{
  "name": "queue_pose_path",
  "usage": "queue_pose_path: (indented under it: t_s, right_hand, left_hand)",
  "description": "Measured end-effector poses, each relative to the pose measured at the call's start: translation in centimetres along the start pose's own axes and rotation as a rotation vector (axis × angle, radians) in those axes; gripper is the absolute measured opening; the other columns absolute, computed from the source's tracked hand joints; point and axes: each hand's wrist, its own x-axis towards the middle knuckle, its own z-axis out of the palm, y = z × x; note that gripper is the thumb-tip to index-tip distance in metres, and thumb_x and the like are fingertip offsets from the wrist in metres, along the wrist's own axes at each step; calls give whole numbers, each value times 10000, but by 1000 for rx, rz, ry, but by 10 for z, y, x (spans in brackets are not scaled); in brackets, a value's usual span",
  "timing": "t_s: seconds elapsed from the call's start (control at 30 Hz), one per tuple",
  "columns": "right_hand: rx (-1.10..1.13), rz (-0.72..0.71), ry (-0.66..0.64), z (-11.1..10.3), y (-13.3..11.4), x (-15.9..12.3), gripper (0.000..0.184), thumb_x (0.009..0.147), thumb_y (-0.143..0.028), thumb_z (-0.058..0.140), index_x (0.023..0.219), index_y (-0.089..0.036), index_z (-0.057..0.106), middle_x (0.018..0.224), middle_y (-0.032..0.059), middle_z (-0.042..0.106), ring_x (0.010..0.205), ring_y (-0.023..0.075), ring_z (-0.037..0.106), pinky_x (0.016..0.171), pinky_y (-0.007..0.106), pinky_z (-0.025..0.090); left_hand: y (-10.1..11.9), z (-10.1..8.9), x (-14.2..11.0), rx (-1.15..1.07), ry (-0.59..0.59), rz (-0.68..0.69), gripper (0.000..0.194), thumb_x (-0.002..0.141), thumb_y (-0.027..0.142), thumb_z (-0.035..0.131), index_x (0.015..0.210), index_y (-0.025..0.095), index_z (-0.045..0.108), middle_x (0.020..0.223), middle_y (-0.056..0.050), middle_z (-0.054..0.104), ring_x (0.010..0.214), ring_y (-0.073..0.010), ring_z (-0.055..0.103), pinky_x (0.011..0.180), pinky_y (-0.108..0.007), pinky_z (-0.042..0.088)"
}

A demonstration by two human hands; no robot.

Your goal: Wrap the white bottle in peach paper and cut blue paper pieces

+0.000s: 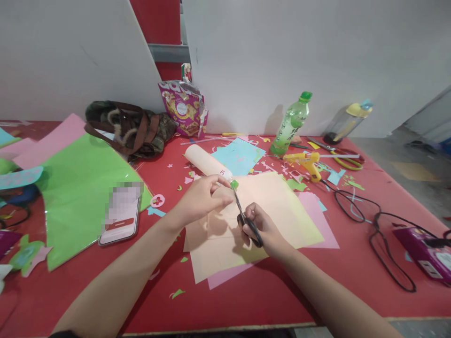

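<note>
While my left hand [200, 197] pinches a small green paper scrap [234, 184] between thumb and fingertips, my right hand [262, 230] works the scissors [246, 216], fingers closed through the black handle loops, blades angled up so the tips meet the scrap. Both hands hover just above the desk [282, 291], over a fanned stack of paper sheets [268, 211], peach, yellow and pink, which probably catches the offcuts. Holding the scrap high and close to the blades gives me control of a piece this small; the left-hand fingers sit just beside the cut line, clear of the edges as far as I can tell. I cannot tell how far the blades are apart.

Surroundings: a rolled peach sheet [206, 163] lies just behind the scrap, next to a light blue sheet [239, 157]. A yellow glue gun [306, 162] rests to the right with its black cord [373, 220] looping toward a purple box [428, 251] at the desk edge. A green bottle [291, 124] stands upright by the wall, a second pair of scissors with yellow handles [340, 155] near it. To the left, a phone [121, 216] lies on a large green sheet [81, 192]; a bag [130, 129] and a snack pouch [183, 108] sit at the back. Coloured clippings are scattered across the desk.
</note>
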Motion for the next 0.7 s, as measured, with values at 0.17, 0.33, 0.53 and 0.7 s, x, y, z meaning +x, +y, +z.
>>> queue_pose_path:
  t_s: [0.17,0.33,0.53,0.7]
  right_hand:
    - [15,17,18,1,-1,0,390,660,-392,618,716,-223,270,517,-114,371,339,38,384,336,157,259]
    - [25,17,45,2,-1,0,384,662,-350,622,695,-223,262,485,-126,356,316,31,357,319,148,260]
    - [27,7,45,2,0,0,373,674,-352,612,696,-223,263,487,-124,365,321,34,382,317,144,263]
    - [46,-16,-10,-1,2,1,352,686,-363,605,734,-216,289,519,-113,392,334,37,410,327,144,262]
  left_hand:
    - [2,-3,0,25,12,-5,249,635,300,574,859,191,563,487,78,301,458,-88,352,433,-187,267]
    - [4,-7,0,-31,7,-27,257,630,302,577,854,182,539,516,74,341,470,-82,363,433,-178,275]
    - [5,-8,0,-76,26,-38,240,652,303,548,854,176,523,579,56,440,502,-84,419,456,-177,304]
    - [5,-7,0,-38,15,-24,223,647,290,542,837,174,528,570,64,429,478,-72,386,458,-177,301]
